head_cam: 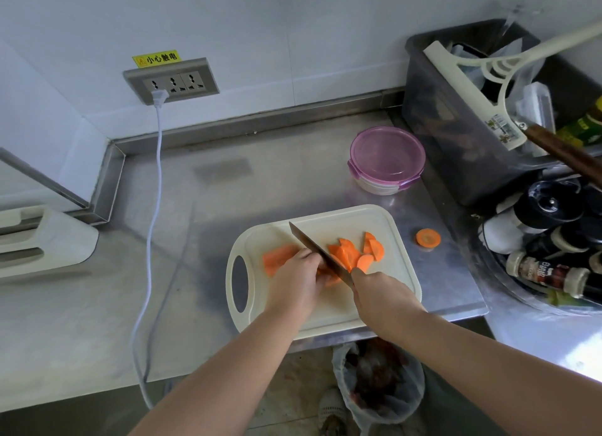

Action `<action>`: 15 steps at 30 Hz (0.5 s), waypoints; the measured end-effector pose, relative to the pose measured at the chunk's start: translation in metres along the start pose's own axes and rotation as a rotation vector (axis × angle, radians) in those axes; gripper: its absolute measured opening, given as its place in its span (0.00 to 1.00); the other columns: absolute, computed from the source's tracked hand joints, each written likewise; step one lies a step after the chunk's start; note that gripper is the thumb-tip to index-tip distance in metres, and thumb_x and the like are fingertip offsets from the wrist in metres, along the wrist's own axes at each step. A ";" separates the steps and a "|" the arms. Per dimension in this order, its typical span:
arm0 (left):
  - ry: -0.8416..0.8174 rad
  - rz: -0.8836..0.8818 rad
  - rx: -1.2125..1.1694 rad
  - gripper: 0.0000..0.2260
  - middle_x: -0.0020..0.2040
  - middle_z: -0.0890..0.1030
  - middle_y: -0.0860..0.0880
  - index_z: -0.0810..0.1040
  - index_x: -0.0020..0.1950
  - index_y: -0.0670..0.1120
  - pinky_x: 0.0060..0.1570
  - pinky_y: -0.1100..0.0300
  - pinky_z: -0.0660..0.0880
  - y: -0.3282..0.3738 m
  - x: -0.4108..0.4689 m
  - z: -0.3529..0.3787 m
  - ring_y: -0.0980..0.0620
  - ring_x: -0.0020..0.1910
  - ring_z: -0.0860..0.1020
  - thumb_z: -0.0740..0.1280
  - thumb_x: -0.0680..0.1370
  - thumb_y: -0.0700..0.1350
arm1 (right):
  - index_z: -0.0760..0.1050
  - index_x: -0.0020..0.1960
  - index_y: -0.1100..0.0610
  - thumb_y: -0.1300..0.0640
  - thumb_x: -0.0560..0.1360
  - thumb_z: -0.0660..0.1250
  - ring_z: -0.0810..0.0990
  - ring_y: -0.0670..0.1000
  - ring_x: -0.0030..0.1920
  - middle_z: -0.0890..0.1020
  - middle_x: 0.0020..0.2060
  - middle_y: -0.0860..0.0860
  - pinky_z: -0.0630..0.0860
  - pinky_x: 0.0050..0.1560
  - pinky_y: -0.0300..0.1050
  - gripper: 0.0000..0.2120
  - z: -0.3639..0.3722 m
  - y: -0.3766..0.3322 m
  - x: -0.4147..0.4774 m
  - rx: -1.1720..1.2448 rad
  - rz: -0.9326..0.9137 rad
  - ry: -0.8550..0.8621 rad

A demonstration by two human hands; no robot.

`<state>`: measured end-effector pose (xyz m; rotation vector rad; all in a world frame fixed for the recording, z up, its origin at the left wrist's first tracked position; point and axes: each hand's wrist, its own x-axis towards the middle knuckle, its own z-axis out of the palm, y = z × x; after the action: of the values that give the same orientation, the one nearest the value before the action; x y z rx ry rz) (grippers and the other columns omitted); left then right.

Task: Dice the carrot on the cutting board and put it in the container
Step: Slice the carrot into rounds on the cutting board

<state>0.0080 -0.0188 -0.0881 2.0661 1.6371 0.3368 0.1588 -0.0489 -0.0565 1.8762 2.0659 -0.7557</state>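
Left hand (298,272) pins carrot (277,256), right hand (381,292) grips knife (312,245); lidded container (387,158) behind board (358,220), stray slice (428,237) on counter (195,207)

Looks like a working kitchen. Shows a stainless steel bench (228,191) with a raised back edge, a wall socket (171,82) above, a cream cutting board (335,308), a pink-lidded food container (387,152), sauce bottles (547,276) at the right, a lined waste bin (413,390) below.

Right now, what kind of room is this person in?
Most likely a kitchen. There is a steel counter, a cutting board with a carrot being sliced by a knife, and sauce bottles crowded together at the right.
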 end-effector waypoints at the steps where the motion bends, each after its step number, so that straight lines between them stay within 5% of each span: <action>1: 0.000 0.002 -0.003 0.07 0.53 0.79 0.52 0.79 0.52 0.46 0.47 0.56 0.73 0.000 0.000 0.000 0.51 0.52 0.77 0.68 0.76 0.47 | 0.66 0.60 0.56 0.61 0.81 0.54 0.70 0.51 0.34 0.68 0.32 0.49 0.62 0.28 0.42 0.09 0.001 0.000 0.001 0.003 0.003 -0.002; 6: -0.005 -0.001 0.032 0.07 0.55 0.78 0.53 0.78 0.53 0.47 0.49 0.55 0.74 -0.002 0.000 0.001 0.52 0.52 0.77 0.67 0.77 0.46 | 0.66 0.59 0.56 0.61 0.81 0.54 0.71 0.54 0.38 0.67 0.33 0.49 0.66 0.37 0.45 0.08 0.006 -0.001 0.003 0.026 0.021 -0.019; 10: 0.017 0.005 0.018 0.07 0.53 0.78 0.54 0.79 0.53 0.47 0.46 0.57 0.72 -0.002 -0.001 0.001 0.52 0.50 0.77 0.67 0.77 0.47 | 0.67 0.55 0.57 0.55 0.82 0.52 0.77 0.58 0.46 0.77 0.45 0.56 0.68 0.42 0.46 0.08 0.002 0.007 0.007 0.160 0.053 -0.034; 15: 0.034 -0.002 0.008 0.08 0.52 0.77 0.53 0.79 0.52 0.46 0.46 0.58 0.72 -0.001 -0.005 0.003 0.53 0.48 0.77 0.67 0.77 0.49 | 0.65 0.48 0.57 0.54 0.82 0.52 0.72 0.55 0.37 0.71 0.36 0.51 0.70 0.38 0.46 0.08 -0.008 0.015 0.006 0.309 0.073 0.027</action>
<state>0.0072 -0.0242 -0.0905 2.0753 1.6630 0.3667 0.1742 -0.0389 -0.0564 2.1167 1.9758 -1.0888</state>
